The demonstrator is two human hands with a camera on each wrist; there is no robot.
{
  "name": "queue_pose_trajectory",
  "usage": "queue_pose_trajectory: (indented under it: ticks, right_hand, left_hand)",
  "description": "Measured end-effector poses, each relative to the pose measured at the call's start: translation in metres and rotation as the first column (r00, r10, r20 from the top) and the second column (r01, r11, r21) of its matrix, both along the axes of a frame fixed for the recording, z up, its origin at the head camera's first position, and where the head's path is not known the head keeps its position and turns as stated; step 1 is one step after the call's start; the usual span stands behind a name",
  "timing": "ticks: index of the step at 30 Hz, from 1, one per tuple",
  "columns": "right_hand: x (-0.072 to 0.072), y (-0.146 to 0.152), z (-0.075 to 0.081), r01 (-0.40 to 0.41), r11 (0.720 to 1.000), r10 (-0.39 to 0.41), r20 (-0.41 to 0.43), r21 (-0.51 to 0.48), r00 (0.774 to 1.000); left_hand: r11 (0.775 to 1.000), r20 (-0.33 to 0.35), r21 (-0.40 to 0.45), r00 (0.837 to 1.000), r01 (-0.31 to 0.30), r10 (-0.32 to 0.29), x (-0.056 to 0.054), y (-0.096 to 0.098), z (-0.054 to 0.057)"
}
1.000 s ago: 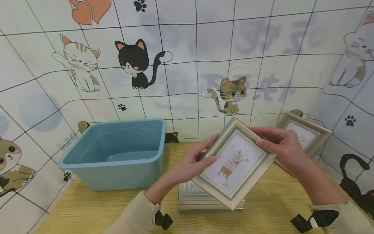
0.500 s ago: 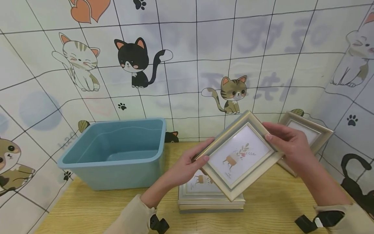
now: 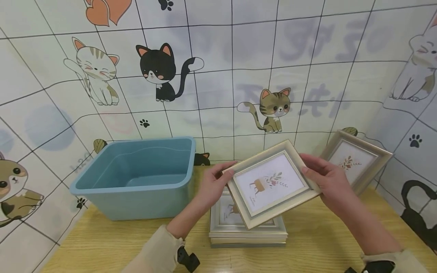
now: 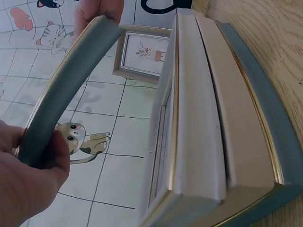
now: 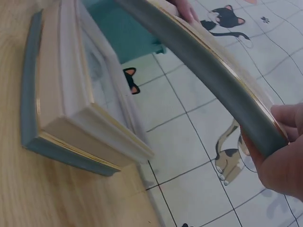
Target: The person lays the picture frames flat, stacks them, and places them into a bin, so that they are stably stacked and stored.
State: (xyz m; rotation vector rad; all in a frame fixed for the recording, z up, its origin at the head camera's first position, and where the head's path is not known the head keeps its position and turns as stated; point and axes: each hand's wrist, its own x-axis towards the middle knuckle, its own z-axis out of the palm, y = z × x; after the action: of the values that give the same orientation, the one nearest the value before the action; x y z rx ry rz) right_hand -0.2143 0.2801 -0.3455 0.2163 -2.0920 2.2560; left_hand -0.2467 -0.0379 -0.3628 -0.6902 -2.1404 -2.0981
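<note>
picture frame [image 3: 270, 182] (tilted) in both hands [image 3: 212, 185] [image 3: 328, 181]

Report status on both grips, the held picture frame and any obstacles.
Left grip and right grip holding opposite sides of the held frame. Tilted, apart from the stacked frames. Nothing visibly blocking; leaning frame behind right grip.

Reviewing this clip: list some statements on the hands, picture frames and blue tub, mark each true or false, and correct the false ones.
1. The left hand and right hand hold the same picture frame. True.
2. In the head view, the blue tub stands left of the frame stack. True.
3. The held picture frame rests on the stack. False: it is held up, apart from it.
4. Every frame lies flat. False: the far-right frame stands tilted.
</note>
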Motion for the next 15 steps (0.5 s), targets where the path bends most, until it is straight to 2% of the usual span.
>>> queue_pose_trajectory:
  ticks: [3,6,11,15]
  right_hand:
    - [0.002,-0.010,-0.008,0.023,0.989,-0.029,0.042,0.143,0.999]
    - [0.004,-0.019,-0.015,0.027,0.962,-0.048,0.072,0.272,0.996]
    - [0.009,-0.027,-0.024,-0.034,0.918,-0.003,0.093,0.394,0.996]
    - [0.014,-0.032,-0.027,-0.095,0.869,0.043,0.117,0.486,0.992]
  left_hand:
    - [0.991,0.060,0.024,0.989,-0.135,0.133,-0.007,0.000,-0.004]
    - [0.973,0.103,0.006,0.968,-0.229,0.227,-0.012,-0.002,-0.009]
    - [0.945,0.125,-0.079,0.937,-0.319,0.326,-0.016,-0.006,-0.017]
    - [0.928,0.119,-0.158,0.927,-0.337,0.357,-0.017,-0.010,-0.021]
